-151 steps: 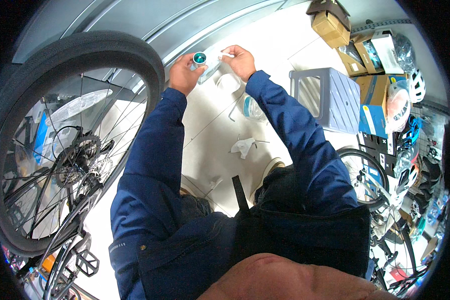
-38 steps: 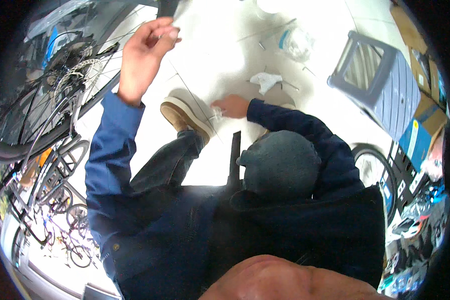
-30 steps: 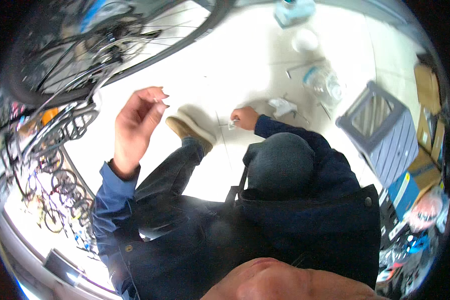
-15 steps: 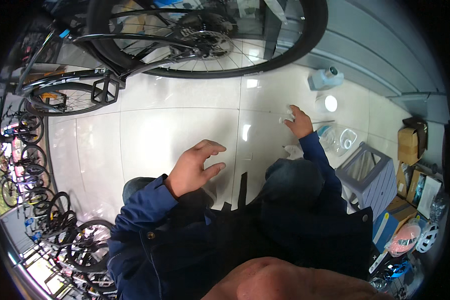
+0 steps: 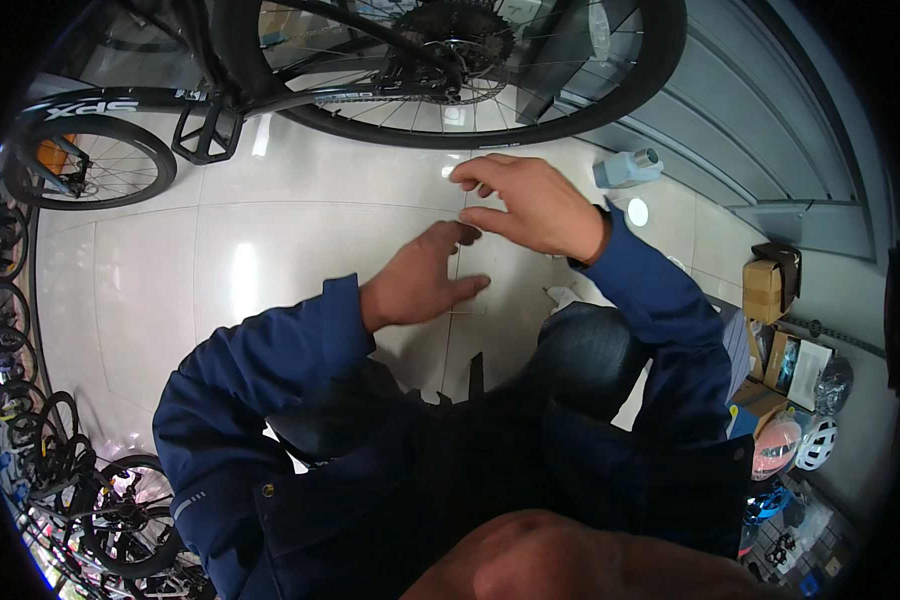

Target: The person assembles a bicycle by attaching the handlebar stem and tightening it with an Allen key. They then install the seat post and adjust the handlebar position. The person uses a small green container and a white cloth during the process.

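Note:
My left hand (image 5: 425,275) hovers over the tiled floor in front of my knees, thumb and fingers apart, with nothing visible in it. Close beside it on the right is my right hand (image 5: 540,208), palm turned left, thumb spread from the fingers. I see nothing between its fingertips, though the palm side is partly hidden. Just beyond both hands is the rear wheel (image 5: 560,130) of a black bicycle, with its cassette (image 5: 450,45) and frame; neither hand touches it. A light-blue jug (image 5: 625,170) stands to the right of my right hand.
A white round container (image 5: 637,212) is near the jug. Grey metal panels (image 5: 740,130) rise at the right. Along that side lie a cardboard box (image 5: 765,290), a grey stool (image 5: 735,350) mostly behind my arm, and helmets (image 5: 818,442). Several bicycles (image 5: 135,520) line the left.
My right hand has left the small white things on the floor at the right and come across to my left hand. My left hand has moved slightly forward. The view has shifted.

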A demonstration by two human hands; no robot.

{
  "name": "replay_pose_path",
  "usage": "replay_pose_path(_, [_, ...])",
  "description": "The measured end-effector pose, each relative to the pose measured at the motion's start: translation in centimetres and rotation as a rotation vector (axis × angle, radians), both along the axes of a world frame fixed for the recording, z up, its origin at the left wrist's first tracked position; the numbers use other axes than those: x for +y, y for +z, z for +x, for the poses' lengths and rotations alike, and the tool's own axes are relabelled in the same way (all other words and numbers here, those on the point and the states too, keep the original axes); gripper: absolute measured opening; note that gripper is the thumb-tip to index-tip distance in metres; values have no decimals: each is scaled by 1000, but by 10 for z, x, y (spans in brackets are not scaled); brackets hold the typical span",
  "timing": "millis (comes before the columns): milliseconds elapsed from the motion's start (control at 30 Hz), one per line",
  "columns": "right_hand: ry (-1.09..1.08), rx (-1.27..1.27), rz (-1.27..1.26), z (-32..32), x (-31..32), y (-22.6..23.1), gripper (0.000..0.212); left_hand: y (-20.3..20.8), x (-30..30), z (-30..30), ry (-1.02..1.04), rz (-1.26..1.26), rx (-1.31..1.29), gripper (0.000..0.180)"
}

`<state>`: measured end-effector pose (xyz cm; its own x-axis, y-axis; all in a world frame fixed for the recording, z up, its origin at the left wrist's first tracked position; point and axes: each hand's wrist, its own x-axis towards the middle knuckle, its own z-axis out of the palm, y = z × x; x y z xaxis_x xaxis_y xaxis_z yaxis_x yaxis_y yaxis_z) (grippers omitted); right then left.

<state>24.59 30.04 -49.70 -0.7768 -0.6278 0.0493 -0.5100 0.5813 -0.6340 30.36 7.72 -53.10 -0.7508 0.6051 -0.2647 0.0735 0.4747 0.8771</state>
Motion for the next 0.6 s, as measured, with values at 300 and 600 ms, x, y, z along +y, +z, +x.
replay_pose_path(300, [6, -444, -390, 18, -35, -33, 27, 17, -8, -10, 132, 236, -338, 44])
replay_pose_path(600, [-1, -742, -528, 17, -35, -39, 42, 25, -5, -8, 201, 377, -469, 38])
